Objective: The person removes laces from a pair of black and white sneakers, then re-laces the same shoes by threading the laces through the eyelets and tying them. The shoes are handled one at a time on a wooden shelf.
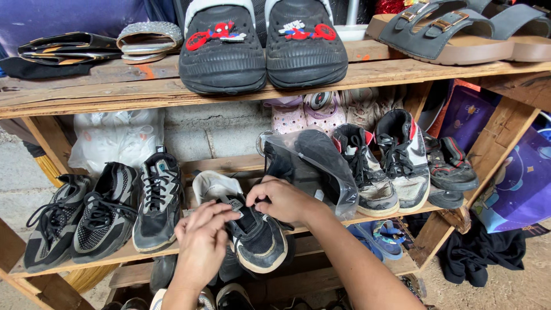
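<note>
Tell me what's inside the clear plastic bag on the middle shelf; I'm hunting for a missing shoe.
The clear plastic bag holds a dark shoe, toe up. The right hand covers the bag's lower part, so a second shoe can't be confirmed.

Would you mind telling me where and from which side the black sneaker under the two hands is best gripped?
Probably at the heel collar of the black sneaker, coming from above and behind. Its toe points toward the camera and the white-lined opening faces up, so the rim gives an edge to pinch. The left hand and right hand already crowd the tongue.
</note>
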